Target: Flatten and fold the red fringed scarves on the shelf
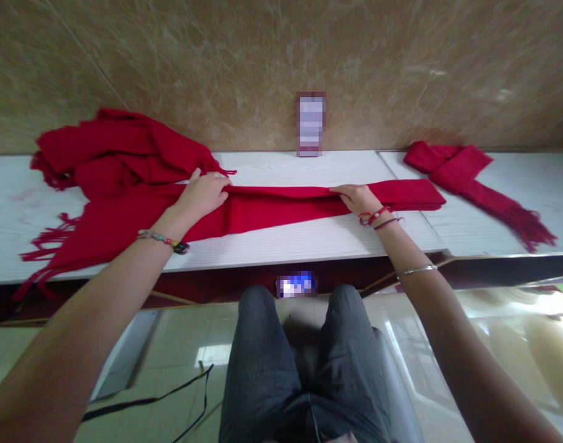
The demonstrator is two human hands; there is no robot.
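Observation:
A long red scarf (pixel 281 209) lies stretched across the white table (pixel 285 246), folded lengthwise. My left hand (pixel 202 194) rests on its upper edge left of centre, fingers curled over the fabric. My right hand (pixel 357 198) presses flat on the scarf right of centre, fingers stretched toward the left. The scarf's fringed end (pixel 45 252) hangs toward the table's left front edge.
A heap of red scarves (pixel 119 151) lies at the back left. A folded red scarf with fringe (pixel 470 178) lies on the right. A small upright card (pixel 311 123) stands against the marbled wall. My knees sit below the table edge; a black cable (pixel 147 400) crosses the floor.

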